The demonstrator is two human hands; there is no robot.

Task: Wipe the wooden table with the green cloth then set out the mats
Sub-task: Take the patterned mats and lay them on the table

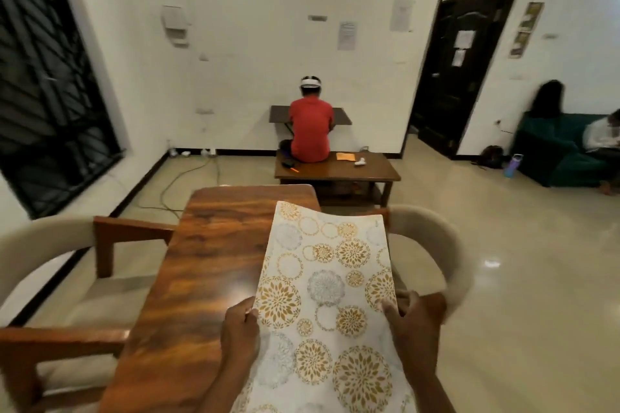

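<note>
Holding: both hands grip one mat (330, 282), lifted over the right side of the table (214, 265), its far end curling upward.
Left hand (240, 329): thumb on top of the mat's left edge, fingers curled beneath, pinching it.
Right hand (414, 322): thumb on top of the mat's right edge, fingers behind it, pinching it.
Mat: one in view, white with gold and grey floral circles; whether more lie stacked beneath it cannot be told.
Table: one wooden top, glossy, its bare left part showing the grain.
Chairs: two, one with cream padding and wooden arms on the left (50, 265), one curved cream back on the right (432, 238), each beside the table.
Low table (362, 171): one, beyond the near table; a person in red (310, 131) sits on it facing the wall, with an orange paper (345, 156) and a small white object (360, 163) lying beside them.
Sofa (563, 151): one, dark green, far right, with people seated on it.
Bottle (510, 165): one, standing on the floor by the sofa.
Door (456, 77): one, dark, open.
</note>
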